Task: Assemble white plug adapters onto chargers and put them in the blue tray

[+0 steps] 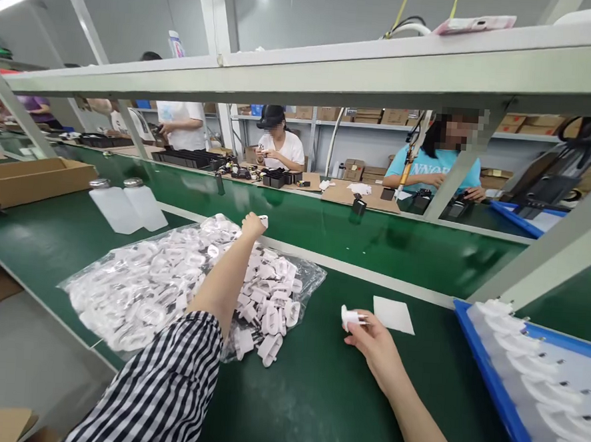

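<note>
My left hand, in a striped sleeve, reaches out over a clear plastic bag heaped with several small white plastic plug parts. Its fingers are closed on one white part, lifted above the far side of the heap. My right hand rests low over the green mat, fingers pinched on another white part. A small white square of paper lies just beyond the right hand.
A blue tray with rows of white parts sits at the right. Two white bottles stand at the left near cardboard boxes. A green conveyor belt runs across. Other people work beyond it. A slanted frame post stands right.
</note>
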`<control>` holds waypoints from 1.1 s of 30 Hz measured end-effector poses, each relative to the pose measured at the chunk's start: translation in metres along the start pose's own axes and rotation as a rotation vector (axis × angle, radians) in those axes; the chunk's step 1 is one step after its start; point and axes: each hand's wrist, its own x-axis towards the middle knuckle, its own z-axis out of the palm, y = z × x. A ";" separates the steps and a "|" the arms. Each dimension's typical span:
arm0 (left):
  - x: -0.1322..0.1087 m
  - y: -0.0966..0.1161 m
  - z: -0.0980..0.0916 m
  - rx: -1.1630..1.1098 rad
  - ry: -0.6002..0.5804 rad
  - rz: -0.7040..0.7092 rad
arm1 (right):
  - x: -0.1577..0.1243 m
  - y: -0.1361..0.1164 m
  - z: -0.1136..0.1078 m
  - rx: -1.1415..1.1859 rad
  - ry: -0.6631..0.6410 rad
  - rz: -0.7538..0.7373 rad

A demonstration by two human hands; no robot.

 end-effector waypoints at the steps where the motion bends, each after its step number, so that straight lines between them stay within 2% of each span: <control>1: 0.005 0.002 0.004 -0.002 -0.014 0.015 | 0.001 0.001 0.000 -0.049 -0.002 -0.001; 6: 0.010 0.011 0.009 -0.009 -0.091 0.130 | 0.003 -0.003 -0.001 -0.166 -0.033 0.008; 9: -0.003 0.023 -0.001 -0.007 -0.098 0.209 | 0.002 -0.006 0.000 -0.169 -0.038 0.007; 11: -0.021 0.037 -0.011 -0.030 -0.117 0.312 | 0.002 -0.005 0.001 -0.138 -0.031 0.009; 13: -0.049 0.052 -0.021 -0.069 -0.156 0.427 | 0.001 -0.002 0.002 -0.058 0.001 0.009; 15: -0.087 0.063 -0.028 -0.126 -0.233 0.537 | -0.001 -0.001 0.003 0.049 0.058 -0.009; 18: -0.156 0.062 -0.029 -0.277 -0.444 0.734 | -0.006 -0.004 0.002 0.157 0.163 -0.077; 20: -0.197 0.053 -0.023 -0.347 -0.510 0.793 | -0.009 -0.009 -0.001 0.120 0.228 -0.120; 23: -0.235 0.040 -0.007 -0.413 -0.475 0.768 | -0.013 -0.019 -0.006 -0.156 0.263 -0.181; 25: -0.242 0.035 0.003 -0.462 -0.439 0.758 | -0.017 -0.025 -0.007 -0.413 0.215 -0.245; 28: -0.239 0.031 0.012 -0.506 -0.374 0.769 | -0.022 -0.032 -0.006 -0.715 0.098 -0.333; 33: -0.237 0.028 0.014 -0.510 -0.323 0.837 | -0.026 -0.034 -0.002 -0.901 0.043 -0.345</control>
